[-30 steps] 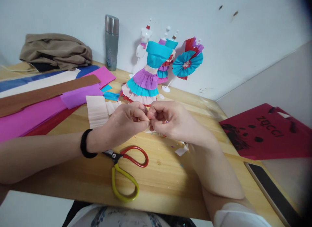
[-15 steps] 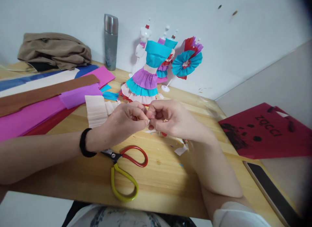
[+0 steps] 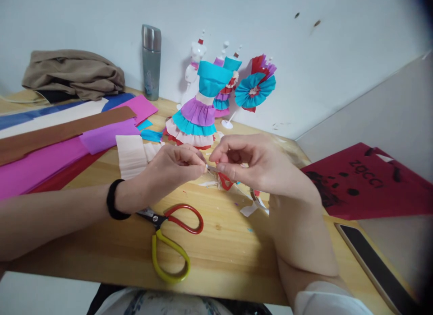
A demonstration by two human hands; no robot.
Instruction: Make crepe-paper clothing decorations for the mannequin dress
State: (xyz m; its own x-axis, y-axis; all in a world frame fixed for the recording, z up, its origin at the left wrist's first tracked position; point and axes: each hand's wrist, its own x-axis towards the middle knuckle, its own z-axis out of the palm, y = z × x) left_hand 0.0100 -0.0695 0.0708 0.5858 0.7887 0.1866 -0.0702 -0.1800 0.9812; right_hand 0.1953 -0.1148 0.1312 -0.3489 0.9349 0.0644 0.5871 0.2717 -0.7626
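Note:
Over the table, my left hand (image 3: 172, 164) is closed in a pinch on a tiny white piece (image 3: 206, 167), too small to name. Close beside it, my right hand (image 3: 252, 161) has thumb and index finger apart, the other fingers curled. A narrow pale strip (image 3: 212, 169) reaches from the left fingertips towards the right thumb; whether the right hand touches it I cannot tell. Behind the hands stands a paper dress (image 3: 199, 109) with turquoise, purple and pale ruffles. Scissors (image 3: 169, 233) with one red and one yellow handle lie in front, their blades partly hidden under my left wrist.
Coloured crepe paper sheets (image 3: 61, 145) and a pale pleated piece (image 3: 130, 156) lie left. A bottle (image 3: 151, 64), brown cloth (image 3: 72, 73) and dressed mannequins (image 3: 255, 89) stand or lie along the wall. Paper scraps (image 3: 249, 210), a red bag (image 3: 365, 184) and a phone (image 3: 372, 265) are right.
My right hand has moved slightly right, away from the left fingertips, and its thumb and index finger have parted. The left hand still pinches. The whole view has shifted a little.

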